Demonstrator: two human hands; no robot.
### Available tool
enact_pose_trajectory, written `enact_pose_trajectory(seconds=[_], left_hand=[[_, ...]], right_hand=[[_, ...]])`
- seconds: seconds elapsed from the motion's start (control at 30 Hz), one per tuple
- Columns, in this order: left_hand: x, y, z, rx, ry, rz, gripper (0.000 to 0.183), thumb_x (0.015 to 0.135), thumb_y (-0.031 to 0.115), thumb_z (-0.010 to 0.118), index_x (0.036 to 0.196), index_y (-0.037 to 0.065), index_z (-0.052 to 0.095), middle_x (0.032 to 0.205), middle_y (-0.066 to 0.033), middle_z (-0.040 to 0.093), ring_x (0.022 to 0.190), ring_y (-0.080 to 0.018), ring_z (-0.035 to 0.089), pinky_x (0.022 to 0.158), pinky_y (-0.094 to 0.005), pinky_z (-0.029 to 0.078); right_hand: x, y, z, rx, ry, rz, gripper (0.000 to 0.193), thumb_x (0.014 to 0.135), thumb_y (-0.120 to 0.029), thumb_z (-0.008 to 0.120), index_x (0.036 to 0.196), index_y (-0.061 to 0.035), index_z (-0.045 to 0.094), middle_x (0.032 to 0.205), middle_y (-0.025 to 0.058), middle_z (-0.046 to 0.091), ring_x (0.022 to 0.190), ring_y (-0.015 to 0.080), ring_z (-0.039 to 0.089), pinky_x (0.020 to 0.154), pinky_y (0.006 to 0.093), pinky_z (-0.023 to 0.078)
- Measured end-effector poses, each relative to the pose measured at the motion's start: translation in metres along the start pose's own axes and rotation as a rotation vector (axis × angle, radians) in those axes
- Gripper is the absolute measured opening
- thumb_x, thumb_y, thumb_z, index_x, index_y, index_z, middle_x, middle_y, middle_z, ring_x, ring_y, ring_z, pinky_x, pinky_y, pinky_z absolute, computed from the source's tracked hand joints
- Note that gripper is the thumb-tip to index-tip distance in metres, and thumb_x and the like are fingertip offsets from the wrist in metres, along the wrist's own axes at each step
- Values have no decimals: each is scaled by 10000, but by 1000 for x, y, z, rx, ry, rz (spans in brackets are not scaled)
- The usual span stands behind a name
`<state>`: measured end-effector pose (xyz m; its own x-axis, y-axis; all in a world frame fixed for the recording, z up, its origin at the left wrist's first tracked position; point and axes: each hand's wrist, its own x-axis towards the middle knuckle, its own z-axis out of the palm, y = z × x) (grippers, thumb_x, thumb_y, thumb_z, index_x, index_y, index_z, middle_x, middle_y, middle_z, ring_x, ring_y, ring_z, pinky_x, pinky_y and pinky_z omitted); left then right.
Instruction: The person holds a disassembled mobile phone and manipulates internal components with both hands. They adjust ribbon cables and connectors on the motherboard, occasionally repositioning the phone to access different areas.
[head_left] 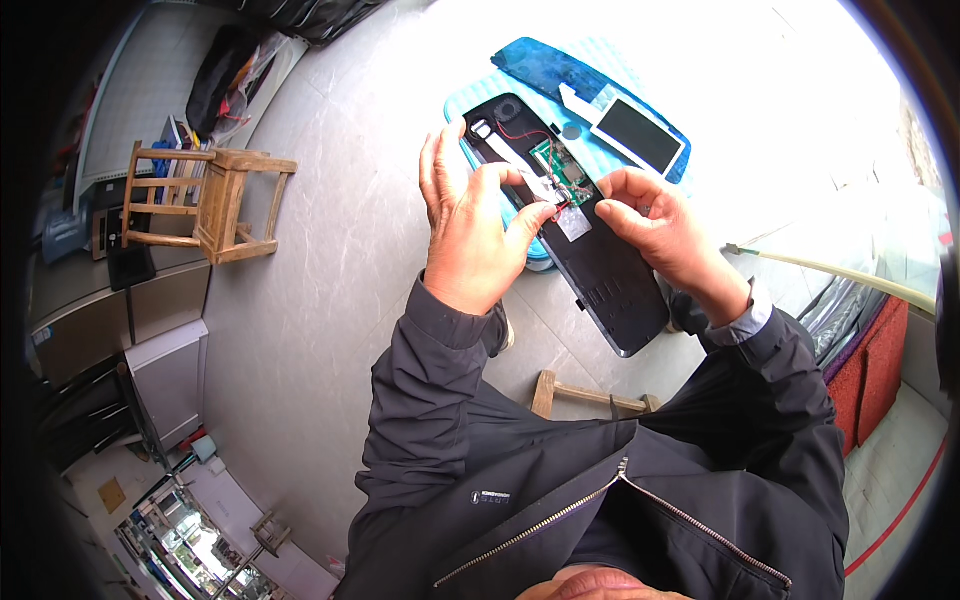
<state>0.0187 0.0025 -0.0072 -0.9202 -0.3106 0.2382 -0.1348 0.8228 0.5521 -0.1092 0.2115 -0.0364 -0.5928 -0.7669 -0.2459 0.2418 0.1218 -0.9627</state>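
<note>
Before me is a long black plastic housing (pixel 612 288), tilted, its inner side facing up. Inside it lie a green circuit board (pixel 566 172), thin red wires (pixel 520 134), a white flat cable (pixel 507 150) and a silvery patch (pixel 574 223). My left hand (pixel 468 232) is closed, thumb and forefinger pinching at the cable end beside the board. Its other fingers reach the housing's far left edge. The exact part between the fingertips is partly hidden. My right hand (pixel 664 222) grips the housing's right edge between thumb and bent fingers, next to the board.
Beyond the housing, a light-blue stool (pixel 603 57) carries a dark-blue glossy panel (pixel 530 62) and a white-framed screen (pixel 642 136). A wooden chair (pixel 222 205) stands on the left of the grey tiled floor (pixel 310 300). Part of a wooden stool (pixel 590 397) shows between my legs.
</note>
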Motion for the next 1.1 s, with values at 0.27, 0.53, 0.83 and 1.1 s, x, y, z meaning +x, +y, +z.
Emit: enact_pose_trajectory(seconds=[0.27, 0.53, 0.83, 1.1], left_hand=[[1, 1, -1, -109, 1, -9, 424, 860, 224, 908, 1155, 43, 663, 1678, -358, 244, 1600, -535, 149, 1273, -628, 212], [3, 4, -4, -116, -6, -10, 436, 858, 212, 907, 1164, 45, 645, 1687, -351, 234, 1610, -526, 129, 1280, -631, 201], [1, 6, -6, -127, 14, 7, 454, 853, 122, 865, 1228, 52, 619, 1700, -312, 154, 1608, -502, 130, 1264, -614, 268], [1, 9, 10, -383, 102, -72, 905, 894, 170, 878, 1557, 54, 272, 1607, -253, 264, 1442, -368, 446, 1161, -526, 458]], right_hand=[[-2, 1, -3, 363, -32, 42, 195, 1023, -178, 787, 1168, -73, 712, 1062, -60, 677, 972, 28, 609, 881, 216, 513], [-1, -1, 0, 244, -1, 24, 184, 1045, -139, 755, 1185, -60, 665, 1057, -53, 661, 939, 14, 589, 865, 186, 512], [-2, 1, 7, 95, 101, -80, 189, 1053, -130, 728, 1209, -27, 704, 1055, -57, 691, 946, 16, 590, 843, 210, 501], [-1, -2, 3, 185, 164, -77, 209, 1071, -119, 707, 1259, -36, 667, 1086, -28, 723, 979, 33, 631, 865, 220, 529]])
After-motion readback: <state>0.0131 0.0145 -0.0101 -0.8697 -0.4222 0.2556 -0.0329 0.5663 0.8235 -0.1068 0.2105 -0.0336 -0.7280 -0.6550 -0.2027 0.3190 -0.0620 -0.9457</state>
